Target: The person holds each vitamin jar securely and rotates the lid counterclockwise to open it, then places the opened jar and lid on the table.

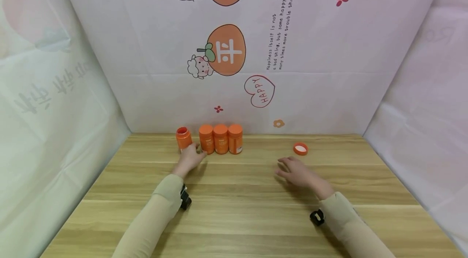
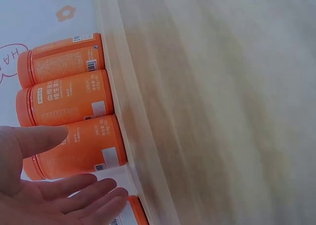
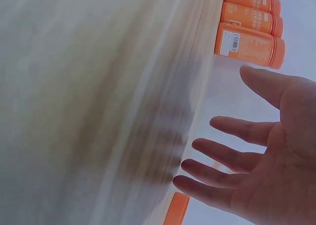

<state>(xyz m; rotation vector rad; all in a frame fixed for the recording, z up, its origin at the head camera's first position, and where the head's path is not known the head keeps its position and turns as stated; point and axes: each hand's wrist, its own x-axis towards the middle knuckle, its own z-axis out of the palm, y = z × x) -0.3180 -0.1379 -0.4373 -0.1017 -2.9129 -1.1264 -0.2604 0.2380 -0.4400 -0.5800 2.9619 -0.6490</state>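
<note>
At the left of the row stands an uncapped orange bottle (image 1: 183, 137), its red-rimmed mouth facing up. My left hand (image 1: 190, 158) is right in front of it, overlapping its lower part in the head view. The left wrist view has the thumb (image 2: 42, 138) spread from the loosely bent fingers (image 2: 84, 198), with a capped orange bottle (image 2: 81, 146) behind the gap. My right hand (image 1: 297, 172) hovers over the table at the right, fingers spread and holding nothing, as the right wrist view confirms. An orange lid (image 1: 300, 149) lies inside up just beyond it.
Capped orange bottles, a left one (image 1: 206, 140), a middle one (image 1: 221, 139) and a right one (image 1: 235, 139), stand side by side near the back of the wooden table (image 1: 241, 205). A printed white sheet (image 1: 314, 87) rises behind, with white sheets at both sides.
</note>
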